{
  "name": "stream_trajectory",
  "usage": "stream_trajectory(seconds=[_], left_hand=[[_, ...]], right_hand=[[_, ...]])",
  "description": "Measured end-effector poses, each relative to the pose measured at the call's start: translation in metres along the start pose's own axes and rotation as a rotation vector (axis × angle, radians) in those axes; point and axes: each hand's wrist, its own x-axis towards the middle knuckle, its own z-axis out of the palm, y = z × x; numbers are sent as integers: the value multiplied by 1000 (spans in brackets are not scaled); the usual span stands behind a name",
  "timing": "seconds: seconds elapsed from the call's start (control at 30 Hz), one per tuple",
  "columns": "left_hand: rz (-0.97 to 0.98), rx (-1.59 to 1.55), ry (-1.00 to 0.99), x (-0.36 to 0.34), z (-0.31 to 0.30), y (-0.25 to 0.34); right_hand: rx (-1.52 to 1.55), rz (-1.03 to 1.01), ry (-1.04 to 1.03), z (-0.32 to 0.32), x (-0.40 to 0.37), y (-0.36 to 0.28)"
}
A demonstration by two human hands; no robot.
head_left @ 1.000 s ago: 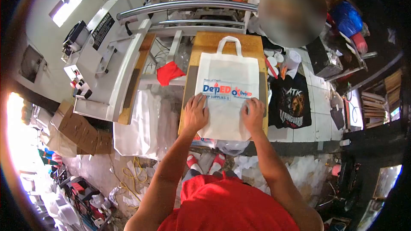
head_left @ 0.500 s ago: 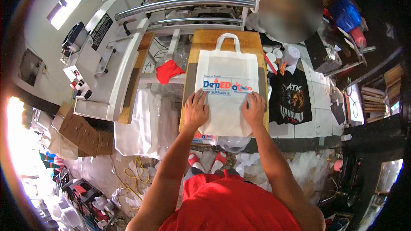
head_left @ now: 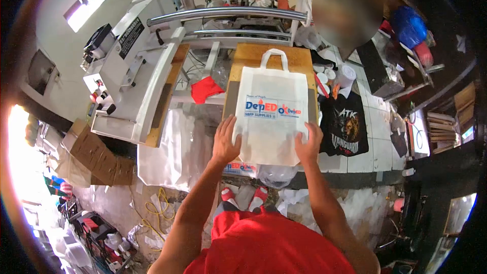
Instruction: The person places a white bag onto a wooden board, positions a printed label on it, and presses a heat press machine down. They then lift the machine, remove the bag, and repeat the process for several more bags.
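A white tote bag [head_left: 269,144] with blue and red "DepED" lettering lies flat on the wooden board [head_left: 299,55], its handle loop pointing away from me. My left hand [head_left: 225,141] is at the bag's left edge, fingers stretched out and thumb apart toward the fabric. On the other side, my right hand [head_left: 309,143] is at the bag's right edge, likewise with its fingers extended. Neither hand is closed round anything. The printed lettering shows fully between them.
A white metal machine [head_left: 129,81] with steel bars stands left and behind. Left of the board lie a red cloth [head_left: 207,90] and white bags [head_left: 165,152]. On the tiled surface at right is a black printed cloth [head_left: 344,127]. A blurred person [head_left: 347,7] is behind.
Both hands have moved outward and slightly toward me, to the bag's sides. The left fingers no longer cover the lettering's lower left corner. The camera view has shifted a little.
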Motion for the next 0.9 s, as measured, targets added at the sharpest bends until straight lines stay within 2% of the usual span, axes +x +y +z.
stream_trajectory(seconds=[0.07, 0.2, 0.23, 0.27, 0.3, 0.33, 0.4, 0.53, 0.6, 0.67, 0.73, 0.8, 0.83, 0.9], left_hand=[[-59, -19, 31, -27, -34, 0], [-174, 72, 148, -67, -114, -47], [-199, 103, 201, -76, -140, -59], [-197, 126, 270, -75, -168, -70], [-212, 167, 327, -73, -197, -88], [-226, 201, 380, -71, -225, -107], [-304, 363, 408, -56, -290, -128], [-289, 543, 371, -24, -383, -185], [-302, 602, 352, -15, -406, -222], [-107, 696, 295, -6, -419, -251], [-96, 686, 269, 1, -423, -266], [-248, 578, 43, 16, -429, -264], [-197, 569, 80, 17, -425, -273], [-211, 568, 55, 22, -419, -286]], right_hand=[[-26, 10, -57, -17, -22, -3], [-115, 6, -124, -30, -57, -8], [-110, 73, -189, -25, -66, 1], [-82, 129, -249, -26, -68, -1], [-114, 134, -168, -18, -78, 2], [-129, 182, -172, -17, -79, -4], [-165, 195, -131, -9, -85, 6], [-233, 242, -145, -12, -73, -10], [-229, 242, -137, -8, -71, -4], [-268, 239, -103, -3, -72, 3], [-288, 173, -73, 1, -73, 16], [-286, 156, -46, 7, -78, 30], [-299, 164, -37, 5, -76, 25], [-303, 414, -235, 0, -66, 16]])
